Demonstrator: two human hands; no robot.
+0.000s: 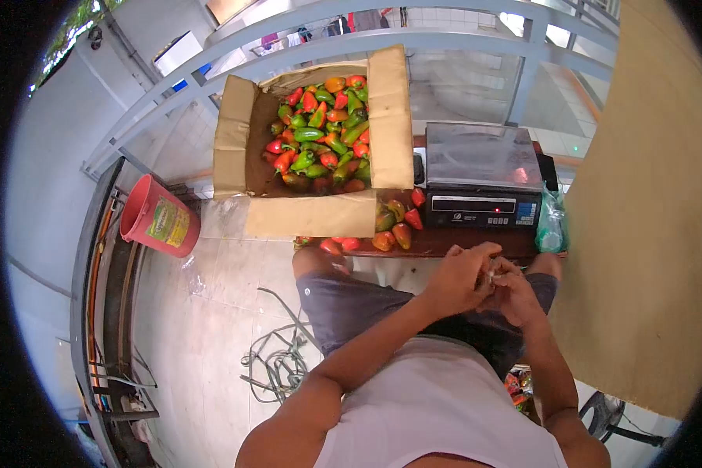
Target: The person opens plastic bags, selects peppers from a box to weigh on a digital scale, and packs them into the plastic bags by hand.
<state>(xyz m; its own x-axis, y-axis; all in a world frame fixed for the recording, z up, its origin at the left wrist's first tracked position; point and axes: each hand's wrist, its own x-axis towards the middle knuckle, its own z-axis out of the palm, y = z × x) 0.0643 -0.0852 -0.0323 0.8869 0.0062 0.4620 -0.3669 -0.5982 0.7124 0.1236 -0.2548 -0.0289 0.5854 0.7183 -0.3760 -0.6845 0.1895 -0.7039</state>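
Observation:
My left hand point(464, 281) and my right hand point(516, 298) meet above my lap, fingers bent and pressed together. Something small and pale shows between the fingertips, too little of it to name. Just beyond them, a black digital scale point(476, 209) with a clear-covered metal pan point(482, 154) stands on a dark red bench point(444, 240). Several loose red and brownish peppers point(402, 235) lie on the bench left of the scale. An open cardboard box point(312, 216) holds many red and green peppers point(317, 134).
A green plastic bag point(551, 222) sits at the scale's right side. On the floor to the left are a red bucket point(157, 216) and a tangle of green strapping point(277, 359). A grey metal railing point(460, 37) runs behind; a tan board point(639, 257) rises at right.

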